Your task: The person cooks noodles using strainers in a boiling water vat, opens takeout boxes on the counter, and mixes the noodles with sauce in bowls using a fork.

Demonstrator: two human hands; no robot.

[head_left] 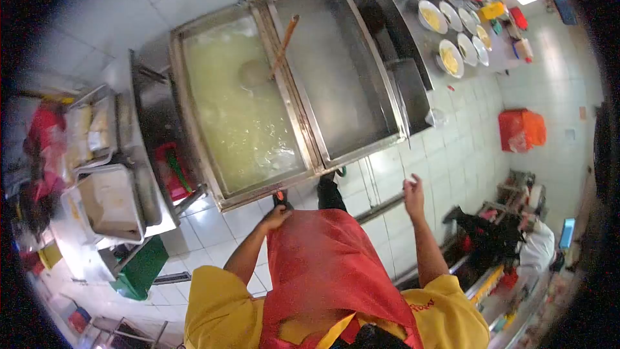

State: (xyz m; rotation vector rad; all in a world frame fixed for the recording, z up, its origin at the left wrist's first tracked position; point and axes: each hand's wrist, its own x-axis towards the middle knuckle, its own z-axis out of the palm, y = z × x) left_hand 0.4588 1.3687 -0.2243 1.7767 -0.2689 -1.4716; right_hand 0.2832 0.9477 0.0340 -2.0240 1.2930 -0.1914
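My left hand (pixel 278 217) is low beside the red apron (pixel 323 245), close to the front edge of a steel two-basin vat (pixel 271 189). A dark thing with an orange spot shows just beyond its fingers; whether the hand grips it I cannot tell. My right hand (pixel 413 191) is raised out to the right, away from the vat, fingers curled together with a small pale spot at their tips. Bubbling yellowish liquid (pixel 239 116) fills the left basin; cloudy grey liquid (pixel 342 77) fills the right. A wooden-handled strainer (pixel 284 45) leans on the divider, its head in the yellowish liquid.
Several white bowls (pixel 450 58), some with yellow food, stand on the counter at upper right. Trays (pixel 110 203) rest on a steel table at left, above a green bin (pixel 143 268). An orange bag (pixel 522 130) hangs near the right wall. Another person (pixel 536 245) is at lower right.
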